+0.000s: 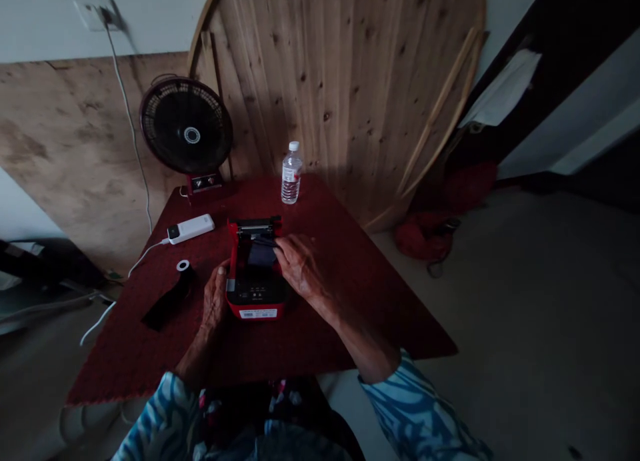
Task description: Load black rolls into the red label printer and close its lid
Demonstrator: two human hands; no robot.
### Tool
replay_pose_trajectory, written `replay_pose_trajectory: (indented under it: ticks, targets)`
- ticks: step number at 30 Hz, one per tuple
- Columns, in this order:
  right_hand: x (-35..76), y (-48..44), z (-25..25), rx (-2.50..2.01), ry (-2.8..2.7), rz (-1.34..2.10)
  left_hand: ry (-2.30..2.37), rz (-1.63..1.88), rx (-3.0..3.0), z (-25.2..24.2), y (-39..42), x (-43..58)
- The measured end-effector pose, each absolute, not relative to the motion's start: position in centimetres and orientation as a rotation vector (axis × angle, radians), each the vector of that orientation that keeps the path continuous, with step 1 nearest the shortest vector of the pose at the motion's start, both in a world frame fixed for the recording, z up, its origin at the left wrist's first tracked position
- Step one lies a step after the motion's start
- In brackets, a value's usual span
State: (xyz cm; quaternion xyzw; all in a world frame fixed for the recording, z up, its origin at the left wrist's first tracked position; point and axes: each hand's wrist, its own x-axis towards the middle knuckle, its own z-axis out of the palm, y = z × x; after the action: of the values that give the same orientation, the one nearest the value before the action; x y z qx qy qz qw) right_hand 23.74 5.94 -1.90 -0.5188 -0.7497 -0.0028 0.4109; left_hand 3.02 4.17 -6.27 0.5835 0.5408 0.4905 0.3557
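A red and black machine, which looks like a label printer (256, 292), stands on the table with its lid raised at the back. My left hand (215, 300) lies against its left side, fingers stretched along the casing. Reaching in from the right, my right hand (300, 264) pinches a dark blue cloth (261, 253) inside the printer's open bay. Part of the cloth is hidden by the fingers. To the left of my left hand lies a roll of black ribbon (173, 294) with a white core, partly unwound.
A dark red cloth covers the table (320, 341). Behind the printer stand a clear water bottle (291, 174) and a fan (187, 128). A white power bank (193, 228) with a cable lies at the left. A large round wooden board (345, 94) leans on the wall.
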Motion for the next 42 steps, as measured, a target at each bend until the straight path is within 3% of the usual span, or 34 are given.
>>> replay_pose_trajectory:
  ticks: [2,6,8,15,20,29,42]
  targets:
    - [24.1,6.1,-2.1,-1.339,-1.767,0.228,1.389,1.259,1.487,-6.4,4.3,3.0]
    - [24.2,5.2,-2.7,-1.106,-1.432,1.024,1.386,1.256,1.453,-6.8,4.5,2.9]
    - [24.0,4.7,-3.1,-0.997,-1.404,1.119,1.387,1.256,1.451,-6.8,4.6,2.9]
    - [24.4,5.4,-3.3,-1.302,-1.931,0.128,1.374,1.246,1.442,-6.5,4.3,3.0]
    - [23.3,6.1,-0.4,-1.043,-2.391,0.267,1.371,1.253,1.432,-6.7,4.6,3.0]
    - [19.6,9.0,2.0,-1.465,-2.976,0.132,1.370,1.258,1.426,-7.2,5.0,2.8]
    - [18.8,9.8,2.2,-1.506,-2.989,0.137,1.348,1.290,1.414,-7.4,5.1,2.8]
